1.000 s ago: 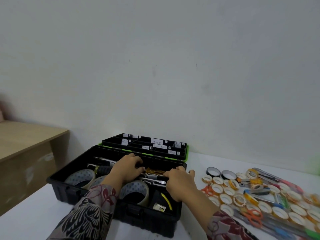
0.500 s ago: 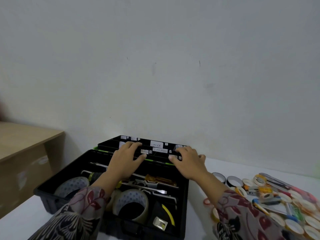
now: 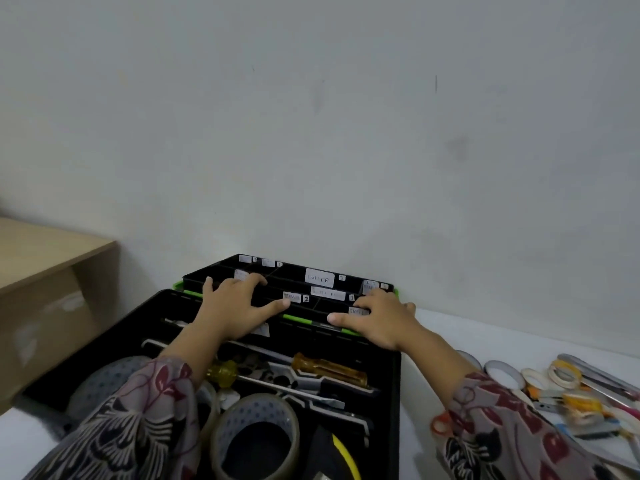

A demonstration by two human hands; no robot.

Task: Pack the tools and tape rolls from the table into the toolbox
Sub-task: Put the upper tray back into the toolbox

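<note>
White wall [image 3: 311, 133] over a white table [image 3: 491, 337]; wooden cabinet [image 3: 52, 271] at far left. Black toolbox [image 3: 393, 410], open, on the table: holds 1 large tape roll [image 3: 256, 408] and 2 screwdrivers [image 3: 329, 370]. Left hand [image 3: 232, 313] and right hand [image 3: 384, 322] rest with fingers spread, gripping nothing, on the labelled divider tray [image 3: 294, 276] at its rear, possibly the lid's inside. Right of the box, small tape rolls [image 3: 568, 374] and scissors [image 3: 601, 381] lie loose on the table.

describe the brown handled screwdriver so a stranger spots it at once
Find the open black toolbox. Inside, just nearer than the right hand, lies the screwdriver. Its long amber handle differs from the rounder yellow handle on its left.
</note>
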